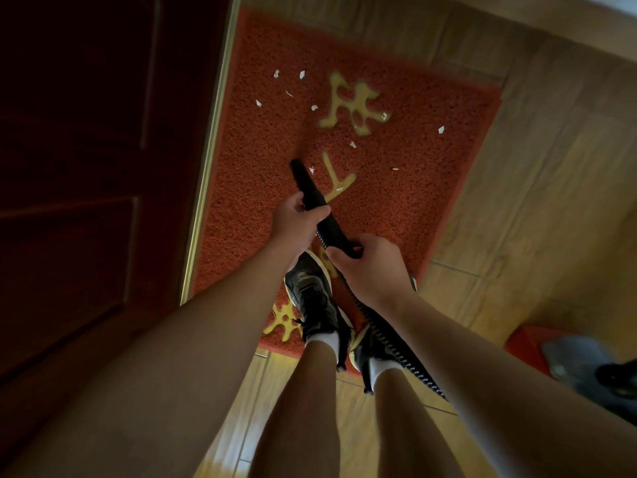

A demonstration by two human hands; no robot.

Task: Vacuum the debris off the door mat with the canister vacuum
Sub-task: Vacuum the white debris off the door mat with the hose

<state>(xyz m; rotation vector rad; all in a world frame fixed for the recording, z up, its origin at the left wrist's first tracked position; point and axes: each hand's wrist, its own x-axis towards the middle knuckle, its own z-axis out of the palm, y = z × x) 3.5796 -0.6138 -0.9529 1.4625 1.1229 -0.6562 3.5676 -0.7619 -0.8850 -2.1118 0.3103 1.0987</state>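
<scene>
A red door mat [396, 201] with yellow characters lies on the floor beside a door. Several small white paper scraps [302, 74] are scattered over its far half. My left hand [294, 224] grips the black vacuum nozzle [305, 182], whose tip points at the mat's middle, close to a scrap. My right hand [370, 263] holds the ribbed black hose [386, 343] just behind it; the hose runs back past my right leg. Both my feet in black shoes [312, 298] stand on the mat's near end.
A dark wooden door [86, 167] with a brass threshold strip [210, 150] borders the mat on the left. Wood-look floor tiles [537, 188] spread to the right. The red and grey canister vacuum [565, 360] sits at the lower right.
</scene>
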